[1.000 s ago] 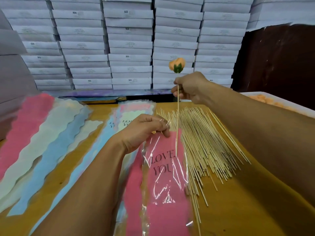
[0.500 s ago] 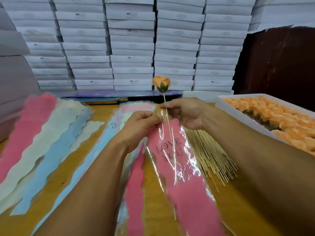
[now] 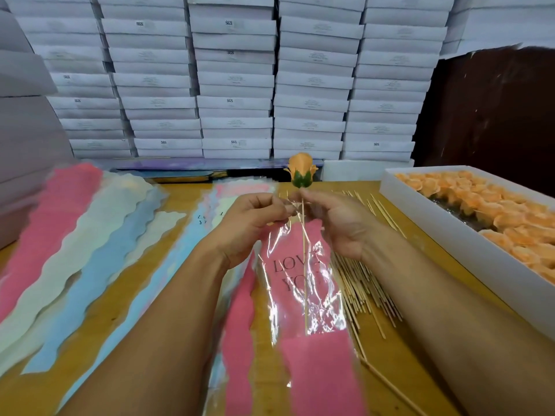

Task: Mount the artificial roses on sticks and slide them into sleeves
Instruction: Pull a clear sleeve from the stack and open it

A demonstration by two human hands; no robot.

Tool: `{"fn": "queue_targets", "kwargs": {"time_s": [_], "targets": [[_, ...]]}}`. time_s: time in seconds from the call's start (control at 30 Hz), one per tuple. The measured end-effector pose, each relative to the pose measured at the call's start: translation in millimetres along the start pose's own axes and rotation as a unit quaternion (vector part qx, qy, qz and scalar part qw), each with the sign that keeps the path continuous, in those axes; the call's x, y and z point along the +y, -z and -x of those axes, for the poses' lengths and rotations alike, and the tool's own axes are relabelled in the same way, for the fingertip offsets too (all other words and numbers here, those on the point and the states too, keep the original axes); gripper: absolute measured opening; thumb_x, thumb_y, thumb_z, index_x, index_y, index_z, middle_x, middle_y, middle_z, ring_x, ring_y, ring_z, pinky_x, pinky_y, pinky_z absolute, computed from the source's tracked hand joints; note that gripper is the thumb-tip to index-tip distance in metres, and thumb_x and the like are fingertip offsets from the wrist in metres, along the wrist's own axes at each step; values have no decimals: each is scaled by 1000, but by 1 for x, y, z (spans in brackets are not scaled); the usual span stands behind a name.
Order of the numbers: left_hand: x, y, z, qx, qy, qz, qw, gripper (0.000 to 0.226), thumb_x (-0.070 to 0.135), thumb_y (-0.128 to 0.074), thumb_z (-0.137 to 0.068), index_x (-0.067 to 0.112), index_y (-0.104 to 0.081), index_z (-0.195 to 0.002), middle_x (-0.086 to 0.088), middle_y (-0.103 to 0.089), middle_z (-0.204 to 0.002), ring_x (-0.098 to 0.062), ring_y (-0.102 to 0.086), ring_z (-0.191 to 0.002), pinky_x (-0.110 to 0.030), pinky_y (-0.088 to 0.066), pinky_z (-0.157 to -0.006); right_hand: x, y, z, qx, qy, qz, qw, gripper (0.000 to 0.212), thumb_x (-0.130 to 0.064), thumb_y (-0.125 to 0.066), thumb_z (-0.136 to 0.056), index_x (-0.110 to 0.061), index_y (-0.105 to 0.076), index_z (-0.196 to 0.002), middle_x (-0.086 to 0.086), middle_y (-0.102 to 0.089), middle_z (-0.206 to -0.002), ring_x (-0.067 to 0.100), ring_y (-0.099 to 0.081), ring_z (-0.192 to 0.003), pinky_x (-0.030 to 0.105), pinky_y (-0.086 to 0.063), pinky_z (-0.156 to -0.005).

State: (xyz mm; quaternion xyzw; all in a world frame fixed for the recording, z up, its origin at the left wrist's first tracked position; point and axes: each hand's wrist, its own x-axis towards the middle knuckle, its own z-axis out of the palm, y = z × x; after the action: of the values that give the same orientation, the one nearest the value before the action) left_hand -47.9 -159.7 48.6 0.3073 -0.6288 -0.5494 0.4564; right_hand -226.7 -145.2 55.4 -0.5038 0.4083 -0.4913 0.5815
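Head view. The left hand pinched the top edge of a clear sleeve with a pink backing and the printed words "LOVE YOU", its fingers curled on the film. The right hand pinched a thin wooden stick just below an orange artificial rose with green sepals, which stood above both hands. The stick ran down inside the sleeve, between the two wrists, and its lower tip lay about midway along the film. The two hands were close together, nearly touching at the fingertips.

Under and to the right of the right forearm lay a loose pile of bare sticks on the wooden table. Further right of that hand stood a long white box holding rows of orange rose heads. To the left of the left arm, flat sleeves in pink, pale green and blue lay side by side. Beyond both hands rose a wall of stacked white boxes.
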Motion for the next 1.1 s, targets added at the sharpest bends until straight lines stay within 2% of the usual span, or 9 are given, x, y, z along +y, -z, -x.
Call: {"fn": "queue_targets", "kwargs": {"time_s": [0.13, 0.27, 0.4, 0.53, 0.6, 0.73, 0.87, 1.0, 1.1], "targets": [[2, -3, 1, -8, 5, 5, 1000, 11, 8, -69, -84, 4, -67, -74, -6, -69, -79, -15, -61, -71, -22, -50, -66, 1, -1, 3, 113, 120, 167, 972, 49, -47, -48, -103, -29, -79, -70, -13, -75, -76, -6, -56, -61, 18, -42, -58], [2, -4, 2, -15, 3, 53, 998, 32, -1, -60, -90, 13, -69, -63, -4, -73, -79, -11, -65, -66, -20, -52, -61, 3, 2, 3, 143, 243, 220, 934, 42, -35, -44, -107, -20, -77, -85, -10, -76, -79, -8, -61, -65, 9, -42, -56], [5, -7, 4, -39, -12, 75, 996, 21, 3, -61, -89, 8, -71, -71, -10, -76, -102, -13, -69, -77, -23, -55, -70, -2, 3, 4, 135, 71, 32, 988, 43, -42, -50, -103, -13, -77, -87, 3, -77, -84, 11, -59, -66, 19, -46, -48], [6, -7, 5, -69, -12, 82, 994, 20, 7, -65, -86, 14, -70, -68, -14, -76, -97, -16, -71, -80, -23, -54, -70, -5, 6, 6, 68, -50, -121, 989, 54, -49, -72, -81, -10, -62, -118, 13, -77, -96, 25, -66, -83, 36, -52, -82], [6, -10, 6, -102, -6, 64, 993, 20, 8, -64, -86, 16, -71, -68, -16, -75, -102, -16, -72, -87, -22, -54, -72, -5, 8, 7, 29, -50, -140, 989, 58, -49, -74, -75, -20, -61, -123, 15, -76, -102, 25, -71, -81, 38, -58, -80], [4, -12, 7, -123, 25, 64, 990, 19, 8, -67, -85, 14, -65, -67, -19, -74, -102, -22, -72, -94, -23, -55, -75, -4, 12, 7, 31, -11, -107, 994, 20, -34, -69, -90, -16, -75, -98, 11, -75, -99, 23, -70, -78, 44, -51, -94], [3, -12, 7, -91, 34, 25, 995, 15, 19, -78, -78, 17, -69, -66, -8, -69, -82, -14, -64, -76, -22, -50, -70, -7, 12, 9, 32, 31, -54, 998, 20, -25, -62, -96, -12, -70, -109, 6, -75, -90, 17, -71, -75, 32, -50, -68], [3, -12, 6, -58, 35, 6, 998, 13, 24, -76, -75, 18, -68, -66, 1, -65, -71, -7, -59, -63, -16, -47, -59, -8, 16, 9, 76, 50, -18, 996, 20, -17, -66, -94, -11, -67, -113, 9, -72, -95, 29, -67, -89, 49, -48, -88], [4, -12, 5, -27, 25, 3, 999, 14, 27, -77, -72, 15, -69, -69, 0, -64, -74, -10, -58, -66, -21, -47, -63, -7, 15, 12, 75, 44, 18, 996, 31, -22, -66, -95, -9, -65, -123, 6, -72, -99, 25, -64, -89, 41, -47, -78]]}}
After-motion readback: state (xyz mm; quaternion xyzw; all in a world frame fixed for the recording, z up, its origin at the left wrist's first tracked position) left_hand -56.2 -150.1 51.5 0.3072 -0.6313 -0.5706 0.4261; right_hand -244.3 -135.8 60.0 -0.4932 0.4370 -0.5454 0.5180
